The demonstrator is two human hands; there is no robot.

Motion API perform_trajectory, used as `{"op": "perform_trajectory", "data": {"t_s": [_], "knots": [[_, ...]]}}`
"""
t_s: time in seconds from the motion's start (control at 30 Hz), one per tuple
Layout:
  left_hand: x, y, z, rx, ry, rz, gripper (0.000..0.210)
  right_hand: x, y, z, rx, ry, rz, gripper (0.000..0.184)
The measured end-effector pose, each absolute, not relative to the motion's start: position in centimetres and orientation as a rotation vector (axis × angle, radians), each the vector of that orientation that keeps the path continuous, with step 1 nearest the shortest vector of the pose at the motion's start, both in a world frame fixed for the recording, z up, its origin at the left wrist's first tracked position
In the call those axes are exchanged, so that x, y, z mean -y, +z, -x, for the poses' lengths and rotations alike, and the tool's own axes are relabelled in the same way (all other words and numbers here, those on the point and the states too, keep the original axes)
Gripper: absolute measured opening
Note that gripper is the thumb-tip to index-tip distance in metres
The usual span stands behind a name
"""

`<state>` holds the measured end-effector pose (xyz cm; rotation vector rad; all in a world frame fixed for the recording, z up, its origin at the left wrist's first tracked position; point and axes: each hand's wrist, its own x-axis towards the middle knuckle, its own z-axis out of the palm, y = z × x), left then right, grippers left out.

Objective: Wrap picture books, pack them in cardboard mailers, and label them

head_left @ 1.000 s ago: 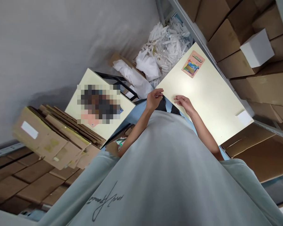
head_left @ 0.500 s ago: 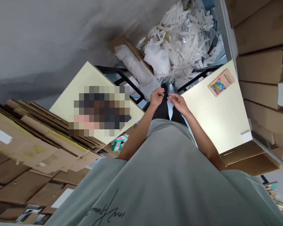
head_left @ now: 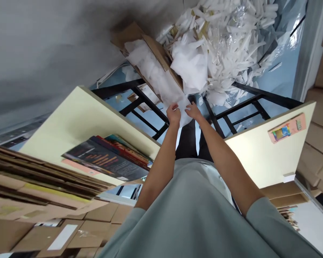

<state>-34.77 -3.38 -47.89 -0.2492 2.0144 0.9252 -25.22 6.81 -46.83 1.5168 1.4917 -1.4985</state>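
Thin white foam sheets (head_left: 161, 77) lie in a narrow open cardboard box (head_left: 133, 34) on the floor ahead, and their near end hangs out towards my legs. My left hand (head_left: 173, 114) is at the left edge of that near end, its fingers curled in on the sheet. At the opposite edge, my right hand (head_left: 194, 111) pinches the sheet between thumb and fingers. The material between both hands is slack. Just beyond my right hand, a crumpled white foam piece (head_left: 191, 64) rests against the box.
A heap of white scraps (head_left: 231, 46) covers the floor ahead. To the left, a pale tabletop (head_left: 78, 111) bears a stack of books (head_left: 104, 159); flattened cardboard (head_left: 43, 179) is nearer. On the right, another pale tabletop (head_left: 266, 161) holds a pink printed packet (head_left: 286, 128). Black table frames (head_left: 148, 102) flank me.
Both hands have moved forward to the near end of the white foam sheet and closed on it. The view has shifted, showing more of the table frames and floor.
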Motion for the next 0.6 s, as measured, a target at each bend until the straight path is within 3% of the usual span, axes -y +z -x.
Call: {"op": "perform_trajectory", "data": {"t_s": [0.33,0.6], "knots": [[4.1,-48.2,34.8,-2.065,0.742,0.402,0.039,-6.3,-48.4,26.0,-1.571,-1.469,-1.61,0.03],[1.4,-47.2,35.5,-2.234,0.908,0.149,0.025,-7.5,-46.4,30.0,-1.712,-1.859,-1.508,0.028]]}}
